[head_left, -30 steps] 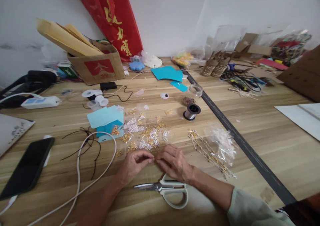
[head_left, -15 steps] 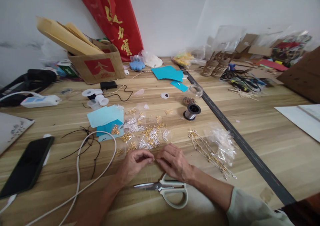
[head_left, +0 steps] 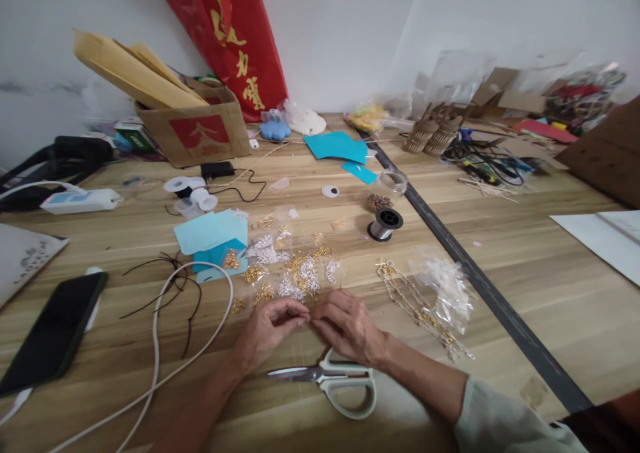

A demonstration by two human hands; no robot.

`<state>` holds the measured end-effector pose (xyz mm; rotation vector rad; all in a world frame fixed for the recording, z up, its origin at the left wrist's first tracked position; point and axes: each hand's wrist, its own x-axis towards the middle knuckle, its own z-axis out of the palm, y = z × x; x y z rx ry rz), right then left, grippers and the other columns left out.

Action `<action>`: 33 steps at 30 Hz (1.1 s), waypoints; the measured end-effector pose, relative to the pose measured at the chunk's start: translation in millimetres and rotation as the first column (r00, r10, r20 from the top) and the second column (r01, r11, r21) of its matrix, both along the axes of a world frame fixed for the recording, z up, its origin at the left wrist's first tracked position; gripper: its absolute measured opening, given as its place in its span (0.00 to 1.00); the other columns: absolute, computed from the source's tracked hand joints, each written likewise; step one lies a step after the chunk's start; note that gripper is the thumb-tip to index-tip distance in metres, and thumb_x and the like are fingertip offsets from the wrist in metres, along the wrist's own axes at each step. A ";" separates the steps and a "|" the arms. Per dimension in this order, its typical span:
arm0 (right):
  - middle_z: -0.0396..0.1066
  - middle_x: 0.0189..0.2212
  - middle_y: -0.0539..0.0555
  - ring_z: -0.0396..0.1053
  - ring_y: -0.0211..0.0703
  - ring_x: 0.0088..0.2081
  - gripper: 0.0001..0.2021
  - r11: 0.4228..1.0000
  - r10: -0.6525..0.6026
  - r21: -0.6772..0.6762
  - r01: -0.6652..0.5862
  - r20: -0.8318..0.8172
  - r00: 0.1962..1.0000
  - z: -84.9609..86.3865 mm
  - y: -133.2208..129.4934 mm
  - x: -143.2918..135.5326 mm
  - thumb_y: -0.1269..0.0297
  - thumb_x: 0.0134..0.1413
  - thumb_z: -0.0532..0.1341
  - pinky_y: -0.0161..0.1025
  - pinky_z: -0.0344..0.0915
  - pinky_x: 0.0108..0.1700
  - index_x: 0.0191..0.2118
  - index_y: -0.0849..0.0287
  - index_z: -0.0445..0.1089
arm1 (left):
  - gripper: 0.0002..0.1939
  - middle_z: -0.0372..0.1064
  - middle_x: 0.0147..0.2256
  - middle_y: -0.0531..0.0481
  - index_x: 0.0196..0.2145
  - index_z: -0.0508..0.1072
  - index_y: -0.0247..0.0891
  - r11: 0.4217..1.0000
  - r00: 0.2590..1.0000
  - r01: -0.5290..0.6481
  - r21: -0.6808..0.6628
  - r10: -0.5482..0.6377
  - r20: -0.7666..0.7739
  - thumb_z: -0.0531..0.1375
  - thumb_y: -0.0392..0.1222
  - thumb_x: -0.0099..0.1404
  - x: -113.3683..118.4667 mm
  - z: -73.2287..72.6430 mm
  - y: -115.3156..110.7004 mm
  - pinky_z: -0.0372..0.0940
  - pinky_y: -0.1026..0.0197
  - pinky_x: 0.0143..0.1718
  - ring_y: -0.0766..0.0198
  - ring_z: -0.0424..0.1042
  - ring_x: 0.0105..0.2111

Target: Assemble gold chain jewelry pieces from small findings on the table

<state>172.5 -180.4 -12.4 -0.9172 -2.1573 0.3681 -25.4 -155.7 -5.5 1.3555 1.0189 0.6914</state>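
My left hand [head_left: 274,327] and my right hand [head_left: 347,326] meet fingertip to fingertip low in the middle of the view. Both are closed in a pinch; whatever sits between the fingertips is too small to make out. Just beyond them lie loose gold beads [head_left: 300,261] and silver rings [head_left: 291,290] in small heaps. Scissors [head_left: 320,373] with white handles rest on the table below my hands, blades pointing left. Right of my right hand are beaded chains [head_left: 407,301] and a clear plastic bag [head_left: 445,286]. A spool of wire [head_left: 385,224] stands farther back.
A white cable [head_left: 156,333] loops at the left, near black cords [head_left: 187,293] and a phone [head_left: 55,333]. Blue cards [head_left: 210,233] lie behind it. An open jar [head_left: 393,183] lies beside the spool. A cardboard box [head_left: 195,133] and red bag [head_left: 230,39] stand at the back.
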 end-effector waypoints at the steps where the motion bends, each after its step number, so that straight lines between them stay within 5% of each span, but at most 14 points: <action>1: 0.71 0.31 0.55 0.67 0.42 0.34 0.04 1.000 0.001 0.001 -0.001 -0.006 1.000 -0.1 0.0 0.1 0.70 0.62 0.55 0.39 0.63 0.37 0.37 0.60 0.67 | 0.06 0.77 0.29 0.47 0.30 0.76 0.34 1.000 1.000 -0.003 -0.009 0.003 0.007 0.65 0.37 0.52 0.0 -0.5 -0.1 0.69 0.63 0.35 0.62 0.75 0.31; 33: 0.73 0.34 0.56 0.68 0.44 0.37 0.05 0.999 0.049 0.017 -0.050 0.076 0.996 -5.3 -0.8 0.4 0.70 0.62 0.57 0.41 0.64 0.39 0.43 0.60 0.68 | 0.09 0.76 0.25 0.49 0.32 0.75 0.33 0.994 0.993 -0.056 -0.089 0.065 0.097 0.65 0.37 0.50 6.6 -6.5 -5.1 0.65 0.67 0.23 0.70 0.68 0.19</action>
